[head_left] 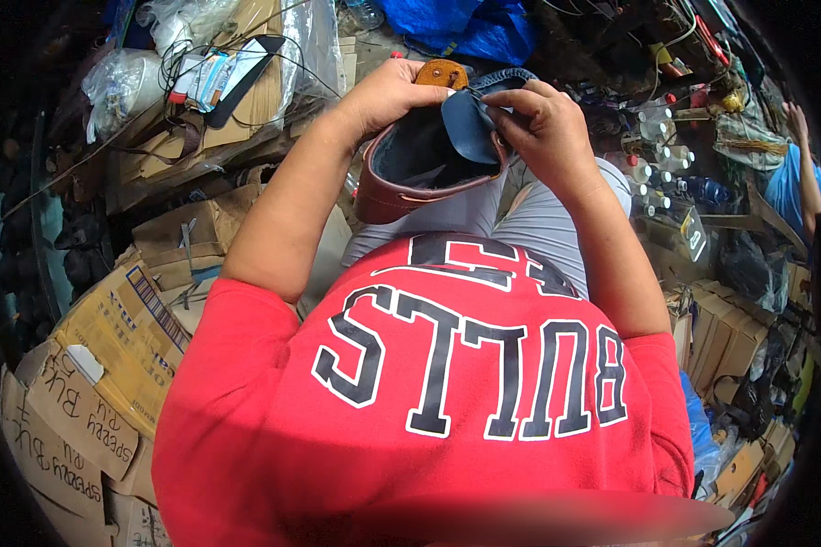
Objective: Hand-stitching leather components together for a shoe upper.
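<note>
"Where's the shoe [420, 157]?"
"Just bodyward of the fingers: left fingers [431, 94] clamped on its tan tab [441, 73], right fingers [513, 102] pinching the blue flap [470, 132]."
"Handling?"
"Probably light; flap soft, brown side [383, 199] stiffer. Grip that, below the left fingers."

Close, wide, head-worn fisheye view, steeply downward over the red shirt [429, 392]

we have the shoe [390, 198] between our left grip [385, 97] and right grip [552, 129]; bottles [641, 171] sit right of them, a tarp [470, 29] beyond, cardboard boxes [123, 342] left and nearer us.
</note>
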`<move>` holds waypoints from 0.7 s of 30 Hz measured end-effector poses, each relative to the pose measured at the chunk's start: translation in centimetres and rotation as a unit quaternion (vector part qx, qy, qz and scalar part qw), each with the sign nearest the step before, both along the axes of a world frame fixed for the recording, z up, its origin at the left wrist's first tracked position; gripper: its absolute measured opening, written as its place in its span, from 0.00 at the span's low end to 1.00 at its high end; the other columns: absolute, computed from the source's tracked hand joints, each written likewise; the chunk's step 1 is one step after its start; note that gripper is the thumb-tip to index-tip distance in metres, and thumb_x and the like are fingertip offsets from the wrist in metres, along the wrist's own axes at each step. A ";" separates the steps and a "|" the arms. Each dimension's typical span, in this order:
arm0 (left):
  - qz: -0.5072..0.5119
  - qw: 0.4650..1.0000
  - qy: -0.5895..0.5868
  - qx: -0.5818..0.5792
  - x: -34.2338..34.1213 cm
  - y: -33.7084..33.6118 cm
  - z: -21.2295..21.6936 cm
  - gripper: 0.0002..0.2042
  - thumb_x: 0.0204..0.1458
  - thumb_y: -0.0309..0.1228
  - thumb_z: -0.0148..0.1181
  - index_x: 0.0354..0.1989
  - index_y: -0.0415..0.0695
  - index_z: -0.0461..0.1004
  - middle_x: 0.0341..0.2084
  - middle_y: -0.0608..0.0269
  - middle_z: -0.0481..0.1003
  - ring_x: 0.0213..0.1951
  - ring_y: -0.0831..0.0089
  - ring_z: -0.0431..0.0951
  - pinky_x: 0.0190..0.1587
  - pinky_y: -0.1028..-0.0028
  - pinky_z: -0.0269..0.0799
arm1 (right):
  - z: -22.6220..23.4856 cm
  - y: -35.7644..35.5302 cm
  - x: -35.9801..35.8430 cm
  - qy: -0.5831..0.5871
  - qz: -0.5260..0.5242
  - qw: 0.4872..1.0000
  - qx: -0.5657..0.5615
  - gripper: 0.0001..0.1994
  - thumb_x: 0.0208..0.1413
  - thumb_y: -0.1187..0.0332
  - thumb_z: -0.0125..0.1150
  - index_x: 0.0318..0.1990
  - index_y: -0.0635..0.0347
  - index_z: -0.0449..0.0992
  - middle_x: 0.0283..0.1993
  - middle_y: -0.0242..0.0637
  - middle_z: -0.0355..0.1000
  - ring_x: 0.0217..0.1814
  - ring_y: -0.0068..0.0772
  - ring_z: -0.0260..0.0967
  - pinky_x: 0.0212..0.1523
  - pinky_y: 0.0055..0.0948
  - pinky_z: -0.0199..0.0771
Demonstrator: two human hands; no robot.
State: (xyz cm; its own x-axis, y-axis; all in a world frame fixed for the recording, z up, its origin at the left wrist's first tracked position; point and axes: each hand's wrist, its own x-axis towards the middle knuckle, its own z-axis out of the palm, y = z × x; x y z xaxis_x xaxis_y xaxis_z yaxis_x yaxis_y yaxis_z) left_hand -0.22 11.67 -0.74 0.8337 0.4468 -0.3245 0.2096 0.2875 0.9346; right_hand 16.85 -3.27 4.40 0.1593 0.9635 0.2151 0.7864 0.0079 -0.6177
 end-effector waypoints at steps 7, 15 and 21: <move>-0.014 0.999 0.019 0.036 0.1 -0.2 0.8 0.15 0.47 0.30 0.64 0.42 0.36 0.76 0.31 0.63 0.78 0.33 0.79 0.76 0.39 0.78 0.72 | -0.2 0.2 0.0 -0.011 0.001 1.000 -0.009 0.09 0.45 0.69 0.64 0.36 0.53 0.80 0.30 0.39 0.73 0.30 0.42 0.72 0.35 0.34 0.71; -0.111 0.946 0.118 0.281 1.6 -0.8 4.5 0.14 0.44 0.32 0.67 0.38 0.40 0.77 0.30 0.69 0.77 0.31 0.82 0.74 0.38 0.78 0.69 | -0.3 -0.1 0.1 -0.133 0.096 0.986 0.024 0.20 0.45 0.75 0.59 0.47 0.40 0.75 0.28 0.30 0.70 0.32 0.35 0.69 0.39 0.35 0.61; -0.169 0.949 0.119 0.237 2.5 0.5 4.0 0.14 0.43 0.31 0.67 0.39 0.38 0.77 0.29 0.69 0.77 0.31 0.82 0.73 0.38 0.79 0.69 | -1.3 -0.8 1.5 -0.037 0.089 0.994 0.050 0.15 0.40 0.78 0.57 0.36 0.48 0.76 0.29 0.32 0.71 0.33 0.38 0.69 0.40 0.33 0.61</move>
State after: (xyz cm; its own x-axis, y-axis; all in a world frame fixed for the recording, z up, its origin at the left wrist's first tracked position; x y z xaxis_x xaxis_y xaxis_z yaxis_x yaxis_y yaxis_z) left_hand 2.30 12.20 3.27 0.8834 0.3103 -0.3513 0.4371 -0.2746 0.8565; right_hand 18.31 -4.09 3.08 -0.0325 0.9482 0.3160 0.8102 0.2101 -0.5472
